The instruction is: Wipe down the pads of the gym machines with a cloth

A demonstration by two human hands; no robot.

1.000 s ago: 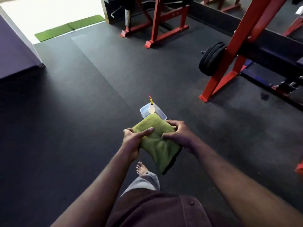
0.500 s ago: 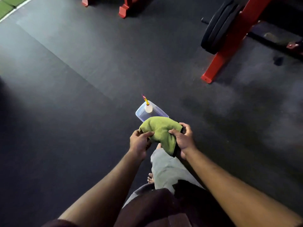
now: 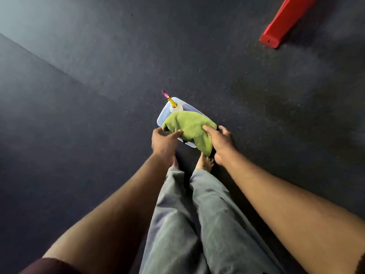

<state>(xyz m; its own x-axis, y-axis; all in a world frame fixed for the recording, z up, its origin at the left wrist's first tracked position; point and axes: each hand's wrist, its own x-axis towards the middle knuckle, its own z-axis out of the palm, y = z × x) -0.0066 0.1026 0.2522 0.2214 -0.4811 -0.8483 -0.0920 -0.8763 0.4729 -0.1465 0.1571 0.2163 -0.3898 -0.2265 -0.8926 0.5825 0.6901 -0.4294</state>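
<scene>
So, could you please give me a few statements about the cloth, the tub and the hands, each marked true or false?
1. Both hands, left hand and right hand, hold the green cloth. True.
2. The cloth is blue. False: it is green.
3. A bottle with a yellow nozzle stands in the clear plastic tub. True.
4. The tub sits on a bench pad. False: it sits on the dark floor.

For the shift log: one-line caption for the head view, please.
Both hands, left and right, hold a green cloth above a clear tub with a bottle.
</scene>
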